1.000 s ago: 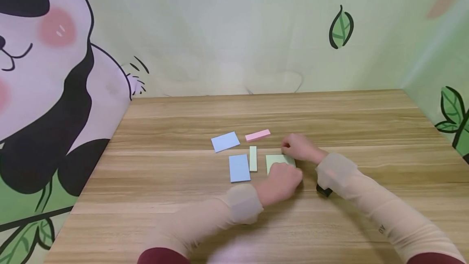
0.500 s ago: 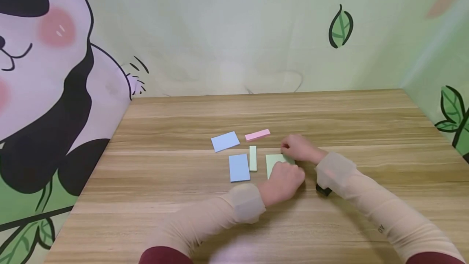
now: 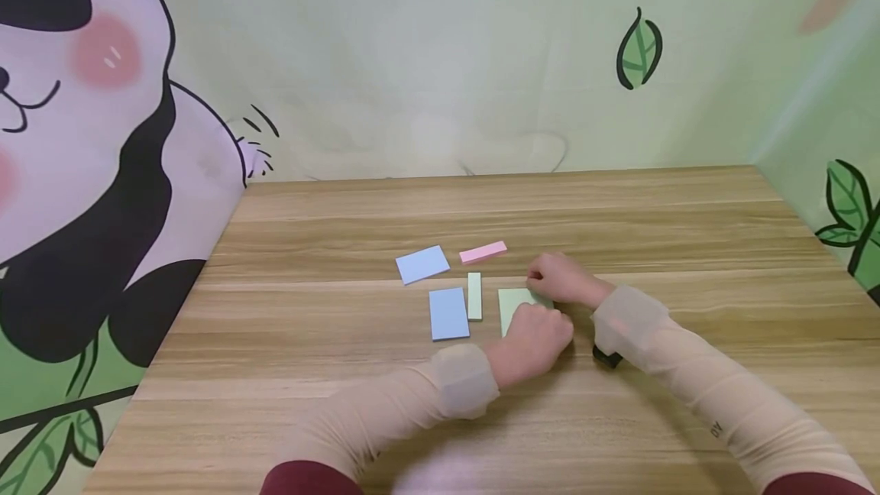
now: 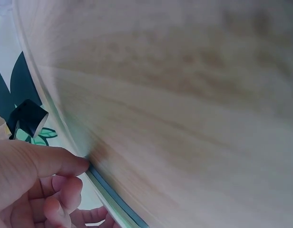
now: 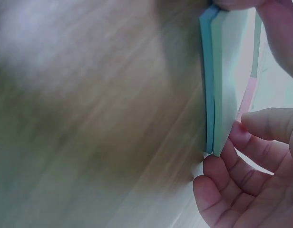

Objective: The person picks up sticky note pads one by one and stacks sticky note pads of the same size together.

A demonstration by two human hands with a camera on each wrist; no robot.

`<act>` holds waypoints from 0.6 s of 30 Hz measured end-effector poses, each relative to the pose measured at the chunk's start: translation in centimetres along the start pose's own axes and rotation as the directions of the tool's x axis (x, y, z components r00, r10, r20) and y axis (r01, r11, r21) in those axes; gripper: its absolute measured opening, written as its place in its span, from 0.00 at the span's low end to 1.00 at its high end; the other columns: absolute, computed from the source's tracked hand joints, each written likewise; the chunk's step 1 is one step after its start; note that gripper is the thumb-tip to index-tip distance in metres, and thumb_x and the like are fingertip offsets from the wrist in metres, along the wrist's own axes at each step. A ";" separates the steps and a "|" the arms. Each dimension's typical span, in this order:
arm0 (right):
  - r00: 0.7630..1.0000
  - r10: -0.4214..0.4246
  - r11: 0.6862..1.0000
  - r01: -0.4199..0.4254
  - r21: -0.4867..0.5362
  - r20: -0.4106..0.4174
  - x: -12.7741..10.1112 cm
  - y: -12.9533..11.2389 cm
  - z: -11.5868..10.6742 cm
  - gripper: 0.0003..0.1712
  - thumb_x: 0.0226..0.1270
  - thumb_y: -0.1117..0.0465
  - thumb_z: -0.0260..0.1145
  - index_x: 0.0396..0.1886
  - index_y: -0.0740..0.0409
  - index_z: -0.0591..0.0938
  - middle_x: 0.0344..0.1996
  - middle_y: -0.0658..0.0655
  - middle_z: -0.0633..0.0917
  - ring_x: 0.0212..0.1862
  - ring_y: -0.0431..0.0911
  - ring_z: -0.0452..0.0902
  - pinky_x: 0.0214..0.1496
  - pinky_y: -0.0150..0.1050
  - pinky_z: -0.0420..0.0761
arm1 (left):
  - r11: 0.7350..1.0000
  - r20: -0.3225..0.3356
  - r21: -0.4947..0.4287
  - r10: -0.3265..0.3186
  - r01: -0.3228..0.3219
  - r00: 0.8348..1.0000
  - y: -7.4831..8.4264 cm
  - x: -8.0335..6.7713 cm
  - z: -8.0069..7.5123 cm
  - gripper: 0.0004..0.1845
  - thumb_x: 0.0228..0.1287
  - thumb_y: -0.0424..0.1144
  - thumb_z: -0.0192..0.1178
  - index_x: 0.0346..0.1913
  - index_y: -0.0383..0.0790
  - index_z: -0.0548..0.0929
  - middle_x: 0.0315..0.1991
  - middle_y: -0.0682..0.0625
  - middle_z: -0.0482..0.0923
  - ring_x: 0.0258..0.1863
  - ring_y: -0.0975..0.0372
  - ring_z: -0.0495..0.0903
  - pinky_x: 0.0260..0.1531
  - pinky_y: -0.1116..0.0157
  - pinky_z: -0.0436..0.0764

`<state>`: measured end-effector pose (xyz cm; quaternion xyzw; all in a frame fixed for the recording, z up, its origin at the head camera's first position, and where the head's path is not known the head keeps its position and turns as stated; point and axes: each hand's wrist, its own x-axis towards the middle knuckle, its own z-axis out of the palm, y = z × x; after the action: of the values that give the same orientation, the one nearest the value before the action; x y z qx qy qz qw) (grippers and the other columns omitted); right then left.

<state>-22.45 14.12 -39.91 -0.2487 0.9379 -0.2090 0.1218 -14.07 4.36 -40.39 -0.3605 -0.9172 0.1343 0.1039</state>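
A light green sticky note pad lies at the right of the group, partly hidden by both hands. In the right wrist view its edge sits on top of a blue pad, their sides nearly lined up. My left hand covers the near part of the stack; its thumb presses the edge near a corner, other fingers curled. My right hand is at the far right corner, with curled fingertips against the stack's end and thumb close to the index finger. Its exact grip is partly hidden.
Left of the hands lie a blue sticky note pad, a narrow green pad touching or nearly touching it, a lighter blue pad and a narrow pink pad. A black wrist camera hangs under the right wrist. The wooden table meets a printed backdrop.
My left hand has shifted slightly right along the green pad's near side, then stayed put. The right hand and the other pads have hardly moved.
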 end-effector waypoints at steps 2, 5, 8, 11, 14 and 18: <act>1.000 -0.006 1.000 0.006 -0.004 -0.001 0.0 0.0 0.0 0.12 0.57 0.65 0.55 0.16 0.59 0.76 0.12 0.49 0.69 0.16 0.38 0.61 0.20 0.29 0.62 | 1.000 0.008 0.006 0.002 -0.002 1.000 0.0 0.0 0.0 0.10 0.52 0.37 0.55 0.17 0.52 0.73 0.13 0.61 0.69 0.13 0.70 0.68 0.08 0.69 0.67; 1.000 -0.009 1.000 0.009 -0.013 -0.003 0.0 -0.1 0.0 0.11 0.56 0.65 0.56 0.15 0.58 0.75 0.11 0.48 0.67 0.16 0.38 0.60 0.21 0.29 0.62 | 1.000 0.008 0.014 0.002 -0.002 1.000 0.1 0.0 0.0 0.09 0.52 0.38 0.55 0.17 0.52 0.73 0.13 0.61 0.69 0.13 0.70 0.69 0.08 0.69 0.68; 1.000 -0.005 1.000 0.005 -0.016 -0.006 0.0 -0.1 0.0 0.10 0.55 0.66 0.57 0.16 0.58 0.75 0.12 0.48 0.68 0.17 0.38 0.61 0.22 0.29 0.62 | 1.000 -0.007 0.025 0.001 0.000 1.000 0.2 0.0 0.1 0.09 0.52 0.38 0.55 0.17 0.52 0.73 0.14 0.61 0.70 0.14 0.70 0.70 0.08 0.69 0.68; 1.000 -0.003 1.000 0.003 -0.014 -0.007 0.0 -0.2 0.1 0.10 0.54 0.66 0.57 0.15 0.58 0.75 0.11 0.48 0.68 0.17 0.38 0.60 0.21 0.29 0.62 | 0.999 -0.020 0.035 -0.002 0.002 1.000 0.2 -0.1 0.1 0.09 0.51 0.38 0.56 0.17 0.53 0.74 0.14 0.61 0.71 0.14 0.69 0.71 0.09 0.69 0.68; 1.000 0.004 1.000 -0.004 -0.009 -0.009 -0.1 -0.2 0.1 0.10 0.54 0.66 0.57 0.15 0.58 0.75 0.11 0.48 0.68 0.16 0.38 0.60 0.21 0.29 0.62 | 0.999 -0.022 0.040 -0.002 0.003 1.000 0.2 -0.1 0.1 0.09 0.51 0.38 0.56 0.17 0.53 0.73 0.14 0.61 0.71 0.14 0.69 0.71 0.09 0.69 0.68; 1.000 0.008 1.000 -0.008 -0.008 -0.023 -0.2 -0.3 0.1 0.11 0.54 0.66 0.57 0.14 0.58 0.74 0.10 0.47 0.66 0.16 0.38 0.59 0.20 0.29 0.61 | 0.999 -0.010 0.030 -0.012 0.012 1.000 0.2 -0.2 0.0 0.09 0.51 0.38 0.55 0.17 0.53 0.73 0.14 0.61 0.70 0.14 0.70 0.70 0.08 0.69 0.68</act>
<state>-22.15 13.92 -39.87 -0.2431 0.9410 -0.2075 0.1110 -13.82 4.34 -40.45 -0.3540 -0.9167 0.1458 0.1145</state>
